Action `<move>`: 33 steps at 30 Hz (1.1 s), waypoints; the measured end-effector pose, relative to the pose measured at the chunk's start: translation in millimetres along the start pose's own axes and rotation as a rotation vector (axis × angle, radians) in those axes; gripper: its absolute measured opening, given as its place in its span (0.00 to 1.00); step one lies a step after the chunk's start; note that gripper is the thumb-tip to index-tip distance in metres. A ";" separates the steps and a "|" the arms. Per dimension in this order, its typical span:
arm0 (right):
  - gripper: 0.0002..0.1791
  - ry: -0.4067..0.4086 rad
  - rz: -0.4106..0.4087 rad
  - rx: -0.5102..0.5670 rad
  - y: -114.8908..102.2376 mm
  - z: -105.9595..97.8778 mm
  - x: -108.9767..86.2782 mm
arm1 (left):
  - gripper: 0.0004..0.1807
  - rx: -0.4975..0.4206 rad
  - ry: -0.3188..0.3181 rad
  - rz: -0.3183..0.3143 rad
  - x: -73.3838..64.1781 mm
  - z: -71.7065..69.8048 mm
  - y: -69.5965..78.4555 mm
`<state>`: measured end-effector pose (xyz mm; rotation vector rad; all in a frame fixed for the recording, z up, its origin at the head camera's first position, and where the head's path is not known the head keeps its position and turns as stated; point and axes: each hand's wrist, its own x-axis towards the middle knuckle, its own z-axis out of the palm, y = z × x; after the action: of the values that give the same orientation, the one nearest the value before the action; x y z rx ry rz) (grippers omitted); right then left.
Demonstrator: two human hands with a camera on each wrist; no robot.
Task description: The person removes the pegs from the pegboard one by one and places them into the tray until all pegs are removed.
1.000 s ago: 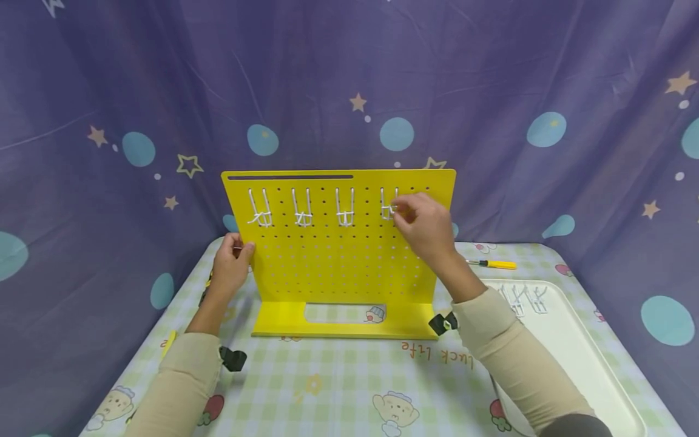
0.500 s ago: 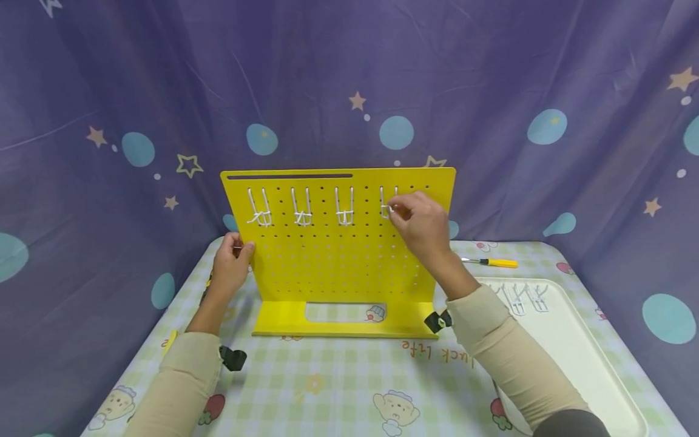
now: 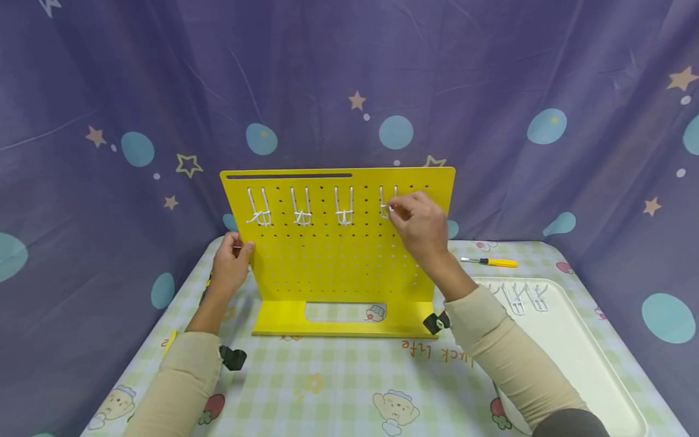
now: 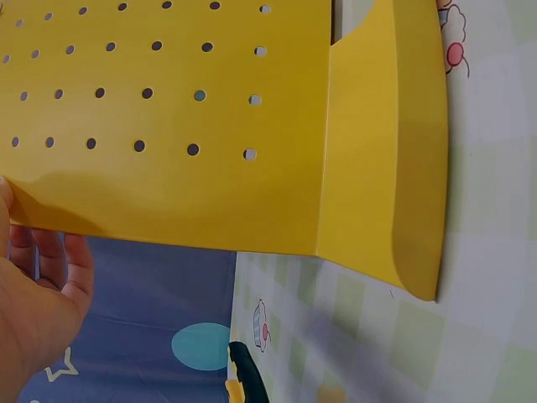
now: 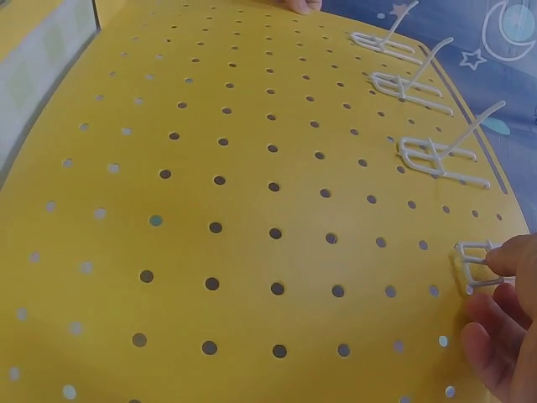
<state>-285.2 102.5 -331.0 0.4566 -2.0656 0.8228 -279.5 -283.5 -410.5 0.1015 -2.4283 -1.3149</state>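
A yellow pegboard (image 3: 333, 261) stands upright on the table, its base flange toward me. Three white wire hooks hang along its upper rows: a left one (image 3: 260, 209), a second (image 3: 301, 209) and a third (image 3: 344, 209). At the upper right, my right hand (image 3: 423, 224) pinches a fourth wire hook (image 5: 475, 264) between thumb and fingers, against the board; the hand covers part of it. My left hand (image 3: 230, 266) grips the board's left edge, thumb in front and fingers behind, as the left wrist view also shows (image 4: 42, 302).
A cream tray (image 3: 579, 364) at the right bears several more wire hooks (image 3: 516, 298). Behind it lies a screwdriver (image 3: 499, 263) with a yellow handle. A black and yellow tool (image 4: 245, 374) lies left of the board. A purple curtain (image 3: 327, 79) hangs behind the table.
My right hand has shifted slightly left and settled over the fourth hook, uncovering more of the tray and screwdriver. The left hand keeps its place on the board's edge.
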 end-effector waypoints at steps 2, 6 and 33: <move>0.03 0.011 -0.006 0.005 -0.3 0.1 -0.2 | 0.16 0.000 -0.001 0.003 -0.1 0.0 -0.2; 0.04 0.034 -0.032 0.001 -1.3 -0.5 0.5 | 0.16 -0.001 -0.003 0.006 -0.2 -0.3 0.2; 0.04 -0.091 -0.061 -0.054 44.9 -64.4 -40.5 | 0.16 0.011 -0.011 0.017 -0.1 -0.8 -1.5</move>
<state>-250.7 180.5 -354.0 0.5340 -2.1413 0.7198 -279.3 -284.9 -411.3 0.0766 -2.4402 -1.2986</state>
